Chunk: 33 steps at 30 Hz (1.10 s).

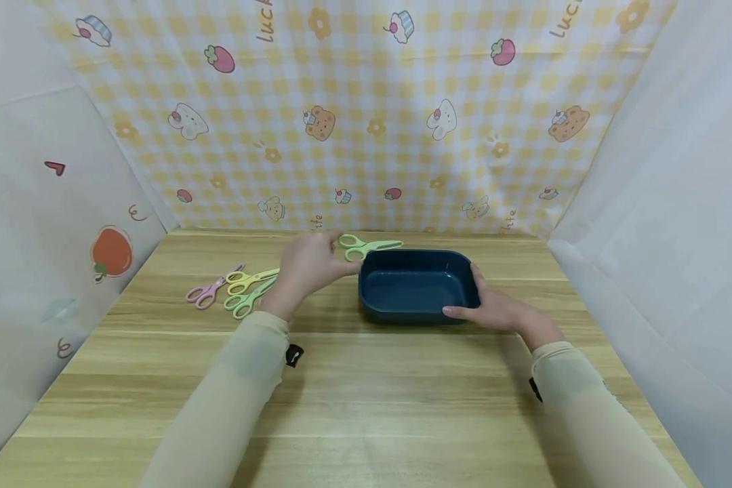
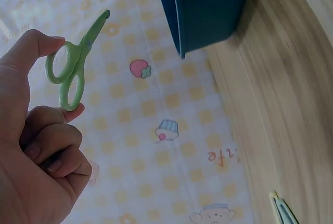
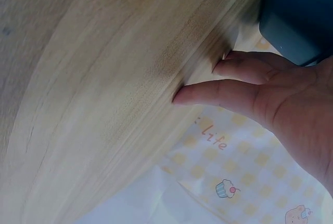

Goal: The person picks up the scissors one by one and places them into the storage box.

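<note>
A pair of light green scissors [image 2: 78, 60] is pinched by its finger loops between the thumb and index finger of my left hand [image 1: 308, 271]. Its blades point away from that hand. In the head view it overlaps the back left rim of a dark blue box [image 1: 411, 315]. My right hand [image 1: 500, 308] rests at the box's front right corner, with the thumb along the front rim and the other fingers at the right side. Two straight fingers [image 3: 223, 91] show in the right wrist view, beside the box's lower corner.
Left of the left hand lie pink scissors [image 1: 204, 293], yellow scissors [image 1: 244, 278] and another green pair [image 1: 244, 301] on the wooden table [image 1: 366, 407]. The left forearm partly covers them. Behind the table hangs a yellow checked cloth [image 1: 366, 156].
</note>
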Motion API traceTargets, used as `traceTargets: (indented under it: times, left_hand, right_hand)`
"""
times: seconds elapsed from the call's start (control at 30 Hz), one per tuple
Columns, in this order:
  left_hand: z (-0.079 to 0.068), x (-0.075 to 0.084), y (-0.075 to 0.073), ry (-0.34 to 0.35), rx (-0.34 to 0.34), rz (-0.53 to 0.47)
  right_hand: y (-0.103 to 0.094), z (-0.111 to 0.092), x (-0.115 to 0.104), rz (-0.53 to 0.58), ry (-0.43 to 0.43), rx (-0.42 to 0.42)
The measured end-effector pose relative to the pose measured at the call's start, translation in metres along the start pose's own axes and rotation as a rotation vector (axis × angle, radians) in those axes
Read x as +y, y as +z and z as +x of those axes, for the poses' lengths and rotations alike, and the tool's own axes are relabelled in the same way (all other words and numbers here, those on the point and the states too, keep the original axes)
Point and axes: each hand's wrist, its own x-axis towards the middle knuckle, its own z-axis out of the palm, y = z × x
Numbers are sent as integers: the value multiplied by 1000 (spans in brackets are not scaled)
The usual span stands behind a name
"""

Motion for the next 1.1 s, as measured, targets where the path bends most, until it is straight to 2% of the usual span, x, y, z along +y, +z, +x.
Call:
traceTargets:
  times: [0.3,0.43,0.6,0.77,1.1]
  left_hand:
    - [38,31,22,78,-179,-14]
    - [53,41,32,132,-228,44]
    - [66,45,46,150,-286,94]
    - [73,48,60,121,-345,122]
    - [76,52,67,144,-363,216]
  right_hand:
    - [1,1,2,18,3,3]
    - [1,2,2,14,-2,6]
    - [0,1,1,12,-3,4]
    - [1,1,2,14,-1,4]
    - [0,0,1,29,0,4]
